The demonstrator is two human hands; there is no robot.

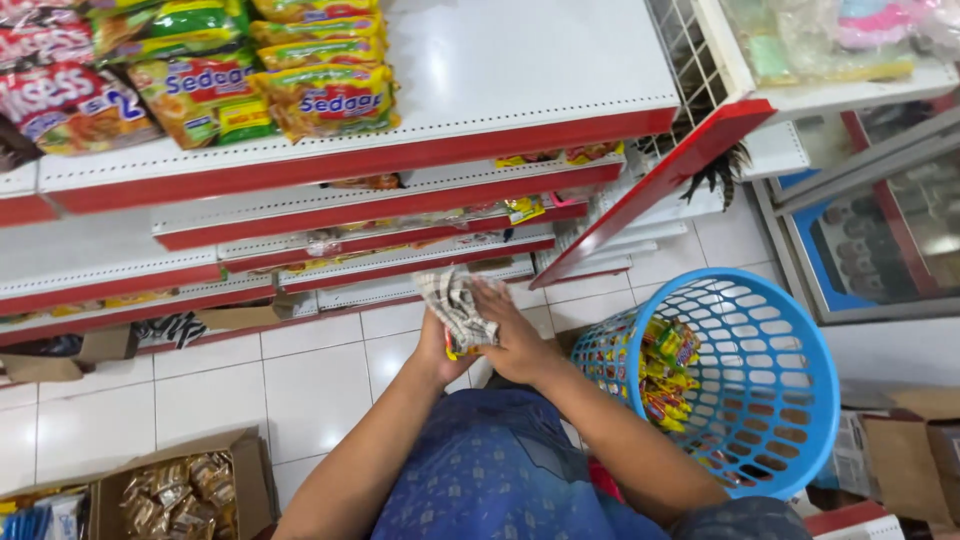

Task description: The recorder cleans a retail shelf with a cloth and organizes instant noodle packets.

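The cloth (458, 305) under my fingers (497, 300) is checked, grey lines on off-white. The packet (452, 350) beneath it shows yellow with a bit of red. My shirt (490, 470) is blue with a faint darker print. The basket (760, 385) beside me is bright blue lattice, and the packets (668, 372) inside it are yellow, green and red. The shelves (520, 70) are white with red front edges. The noodle packs (325, 95) on top are yellow and green with blue lettering. The floor tiles (310, 390) are white with grey joints. The box (240, 470) is brown cardboard, holding golden-brown wrappers (185, 495).
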